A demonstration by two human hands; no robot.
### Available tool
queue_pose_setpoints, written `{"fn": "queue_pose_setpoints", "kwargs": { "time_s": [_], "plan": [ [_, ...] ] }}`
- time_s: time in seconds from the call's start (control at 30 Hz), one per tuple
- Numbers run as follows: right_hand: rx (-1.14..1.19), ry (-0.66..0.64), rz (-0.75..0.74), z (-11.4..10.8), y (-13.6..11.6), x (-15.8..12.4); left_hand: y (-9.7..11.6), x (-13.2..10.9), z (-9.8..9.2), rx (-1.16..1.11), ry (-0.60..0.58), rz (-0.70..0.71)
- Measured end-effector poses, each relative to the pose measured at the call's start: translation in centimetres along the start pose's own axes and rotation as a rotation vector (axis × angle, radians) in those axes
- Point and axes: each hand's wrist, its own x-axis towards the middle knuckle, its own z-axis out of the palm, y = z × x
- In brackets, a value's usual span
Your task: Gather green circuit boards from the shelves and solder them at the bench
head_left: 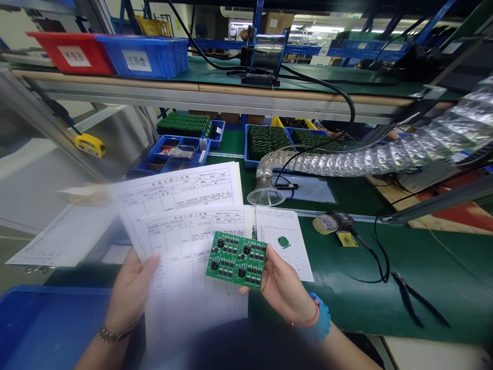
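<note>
In the head view, the left hand (129,293) is gripping a sheaf of printed papers (188,231) at its lower edge, while the right hand (283,288) is clasping a green circuit board (236,260) by its edge, raising it over the papers and above the desk (423,257), its black components facing up.

left hand (129,293) gripping printed paper forms (192,257), right hand (287,288) holding a green circuit board (236,259)

Circuit board (235,259) before work sheets (192,288); pliers (418,300) right, on bench mat (435,257).
</note>
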Motion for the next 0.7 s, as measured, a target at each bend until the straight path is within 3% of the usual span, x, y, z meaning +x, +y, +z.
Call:
{"fn": "queue_pose_setpoints", "kwargs": {
  "time_s": [0.47, 0.7],
  "plan": [
    [-0.009, -0.003, 0.047, 0.18, -0.02, 0.07, -0.47, 0.17, -0.42, -0.054, -0.009, -0.044],
    [0.059, 0.082, 0.097, -0.07, 0.11, 0.17, -0.50, 0.15, -0.51, -0.113, -0.031, -0.056]
  ]
}}
